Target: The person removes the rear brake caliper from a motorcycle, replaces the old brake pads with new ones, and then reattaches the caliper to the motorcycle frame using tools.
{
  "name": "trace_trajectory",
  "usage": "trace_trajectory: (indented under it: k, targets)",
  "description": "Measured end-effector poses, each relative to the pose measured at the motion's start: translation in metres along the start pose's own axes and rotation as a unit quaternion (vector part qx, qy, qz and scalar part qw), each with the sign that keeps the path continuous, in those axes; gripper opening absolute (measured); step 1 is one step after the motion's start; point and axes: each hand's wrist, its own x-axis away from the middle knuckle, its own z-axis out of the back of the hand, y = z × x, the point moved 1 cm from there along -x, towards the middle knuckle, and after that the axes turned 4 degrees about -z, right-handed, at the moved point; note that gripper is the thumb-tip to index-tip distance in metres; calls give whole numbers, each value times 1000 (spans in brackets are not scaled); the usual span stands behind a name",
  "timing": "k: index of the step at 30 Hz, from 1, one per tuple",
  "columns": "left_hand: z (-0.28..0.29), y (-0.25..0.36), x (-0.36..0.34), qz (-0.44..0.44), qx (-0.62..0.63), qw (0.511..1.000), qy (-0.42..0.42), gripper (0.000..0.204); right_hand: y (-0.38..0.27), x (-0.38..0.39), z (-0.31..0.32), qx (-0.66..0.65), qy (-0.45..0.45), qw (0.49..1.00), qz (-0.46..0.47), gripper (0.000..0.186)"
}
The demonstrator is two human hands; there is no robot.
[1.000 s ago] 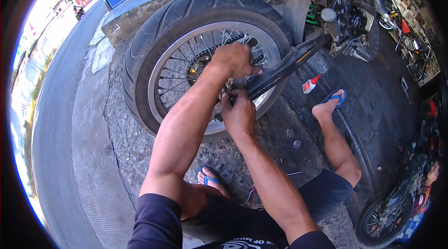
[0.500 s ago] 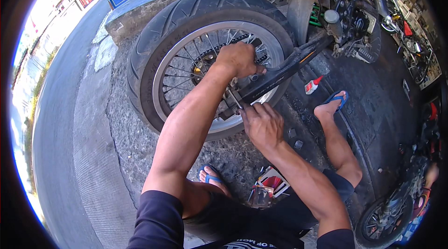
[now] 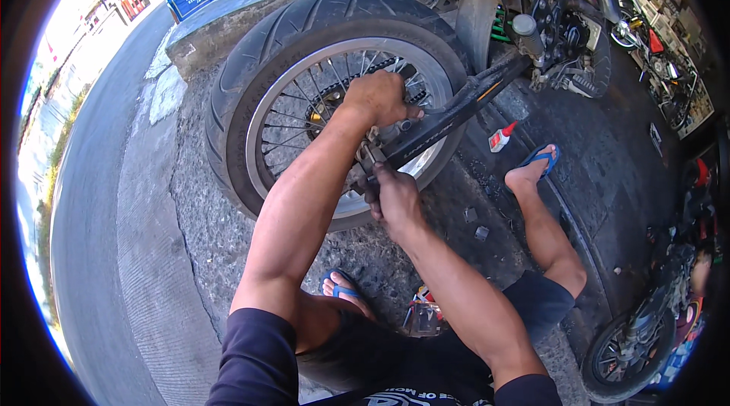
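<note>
Left hand (image 3: 376, 96) over spoked wheel (image 3: 242, 113); right fingers (image 3: 373, 195) beside swingarm (image 3: 449, 117).

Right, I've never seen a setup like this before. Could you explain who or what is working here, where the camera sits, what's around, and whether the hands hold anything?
There's no machine doing the work: these are a person's two bare hands. The wide fisheye camera sits on their head, looking down, so straight edges bend near the rim. The left hand is over a spoked motorcycle wheel, beside the black swingarm. The right hand has its fingers curled near the swingarm's rear end. What either one grips is too hidden to tell. On the ground are a white bottle with a red cap, small pieces and, by the person's legs, some packaging.
</note>
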Motion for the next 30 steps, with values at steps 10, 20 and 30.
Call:
trace_trajectory:
  k: [10,20,30]
  targets:
    - [1,-1,-1,-12,-10,1000,5,64,-9,4,6,392,152,876,237,32]
    - [4,1,0,-2,-5,1000,-7,64,-1,15,10,361,190,840,359,24]
    - [4,0,1,-1,-2,1000,-3,65,-2,10,-21,237,133,943,194,35]
